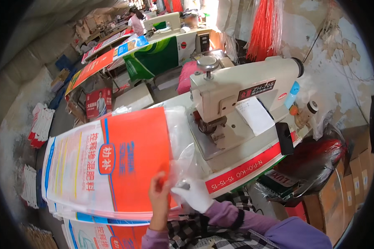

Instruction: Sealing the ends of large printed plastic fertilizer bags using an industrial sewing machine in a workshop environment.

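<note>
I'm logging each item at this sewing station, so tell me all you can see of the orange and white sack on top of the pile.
The orange and white sack is a flat, glossy woven-plastic bag with blue stripes and printed characters. It lies topmost on a stack of like sacks, its open end toward the sewing machine. A clear plastic liner juts from that end. The bare left hand pinches its near corner; the white-gloved right hand grips the liner.

Probably a bag-sewing workshop: industrial sewing machine (237, 99), stacked printed woven sacks (108, 166), cardboard boxes (353, 182).
</note>
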The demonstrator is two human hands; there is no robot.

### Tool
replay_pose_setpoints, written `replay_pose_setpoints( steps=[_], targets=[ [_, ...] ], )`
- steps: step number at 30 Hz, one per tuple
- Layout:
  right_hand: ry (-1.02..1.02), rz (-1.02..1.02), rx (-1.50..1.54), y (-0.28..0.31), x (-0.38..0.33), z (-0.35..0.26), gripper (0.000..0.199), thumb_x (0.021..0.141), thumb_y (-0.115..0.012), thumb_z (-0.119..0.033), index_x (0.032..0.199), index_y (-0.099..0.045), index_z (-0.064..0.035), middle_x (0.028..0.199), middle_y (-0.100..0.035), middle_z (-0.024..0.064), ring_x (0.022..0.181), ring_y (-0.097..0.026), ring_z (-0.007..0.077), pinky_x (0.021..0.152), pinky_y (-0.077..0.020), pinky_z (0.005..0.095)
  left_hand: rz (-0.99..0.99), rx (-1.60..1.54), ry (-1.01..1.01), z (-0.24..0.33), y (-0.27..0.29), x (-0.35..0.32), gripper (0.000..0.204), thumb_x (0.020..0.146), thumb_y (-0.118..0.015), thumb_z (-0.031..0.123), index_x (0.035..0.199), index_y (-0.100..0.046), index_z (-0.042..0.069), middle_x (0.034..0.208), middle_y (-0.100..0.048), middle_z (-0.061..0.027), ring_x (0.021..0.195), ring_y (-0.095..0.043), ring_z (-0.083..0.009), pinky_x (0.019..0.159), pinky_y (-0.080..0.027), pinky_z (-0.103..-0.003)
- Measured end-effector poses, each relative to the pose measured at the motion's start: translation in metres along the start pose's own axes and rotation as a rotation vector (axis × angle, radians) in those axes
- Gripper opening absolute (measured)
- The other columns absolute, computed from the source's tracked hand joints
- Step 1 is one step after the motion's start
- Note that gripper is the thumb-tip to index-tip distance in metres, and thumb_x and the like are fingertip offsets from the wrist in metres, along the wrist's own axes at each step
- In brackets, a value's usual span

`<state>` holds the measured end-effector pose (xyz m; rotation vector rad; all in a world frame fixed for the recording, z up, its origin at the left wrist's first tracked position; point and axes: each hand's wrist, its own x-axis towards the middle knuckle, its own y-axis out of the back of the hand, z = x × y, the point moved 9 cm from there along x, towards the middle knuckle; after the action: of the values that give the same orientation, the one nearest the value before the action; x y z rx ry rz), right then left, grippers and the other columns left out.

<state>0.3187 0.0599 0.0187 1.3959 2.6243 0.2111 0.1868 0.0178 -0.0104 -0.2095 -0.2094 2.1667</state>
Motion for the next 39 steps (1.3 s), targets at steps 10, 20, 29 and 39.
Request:
replay_pose_setpoints(
  steps=[10, 20, 29, 39],
  targets=[
    [0.301, -0.216, 0.146, -0.040, 0.014, 0.018, 0.016, 0.090, -0.060, -0.016, 0.100, -0.066, -0.0045, 0.092, -0.060, 0.0118, 0.083, -0.061, 0.0260, 0.075, -0.0493, 0.0338, -0.273, 0.810, 0.074, 0.017, 0.037, 0.019, 0.026, 0.094, -0.059, 0.018, 0.077, -0.063, -0.001, 0.059, -0.060, -0.0078, 0.052, -0.059, -0.0121, 0.050, -0.047, -0.028],
    [0.366, -0.465, 0.046, -0.053, -0.001, 0.056, 0.030, 0.092, -0.057, -0.021, 0.112, -0.063, 0.0005, 0.107, -0.063, 0.0183, 0.101, -0.060, 0.0334, 0.090, -0.0467, 0.0395, -0.472, 0.639, 0.126, -0.017, 0.042, 0.003, 0.013, 0.088, -0.068, 0.014, 0.092, -0.071, 0.001, 0.069, -0.064, 0.0016, 0.062, -0.052, -0.0056, 0.055, -0.043, -0.023],
    [0.697, -0.118, -0.550, -0.008, -0.060, 0.027, 0.042, 0.078, -0.068, -0.015, 0.119, -0.062, -0.0071, 0.121, -0.060, 0.0127, 0.111, -0.057, 0.0340, 0.098, -0.0452, 0.0455, -0.285, 0.412, 0.104, -0.010, 0.043, -0.016, 0.013, 0.090, -0.063, 0.008, 0.078, -0.061, 0.001, 0.060, -0.055, 0.0005, 0.049, -0.052, -0.0068, 0.042, -0.039, -0.027],
    [0.728, 0.050, -0.786, -0.018, -0.055, 0.031, 0.046, 0.070, -0.069, -0.017, 0.115, -0.065, -0.0068, 0.117, -0.063, 0.0114, 0.105, -0.061, 0.0281, 0.089, -0.0511, 0.0398, -0.240, 0.495, -0.237, 0.014, 0.042, -0.011, 0.025, 0.086, -0.068, 0.007, 0.066, -0.054, 0.002, 0.050, -0.050, -0.0046, 0.039, -0.053, -0.0126, 0.038, -0.040, -0.028]
  ],
)
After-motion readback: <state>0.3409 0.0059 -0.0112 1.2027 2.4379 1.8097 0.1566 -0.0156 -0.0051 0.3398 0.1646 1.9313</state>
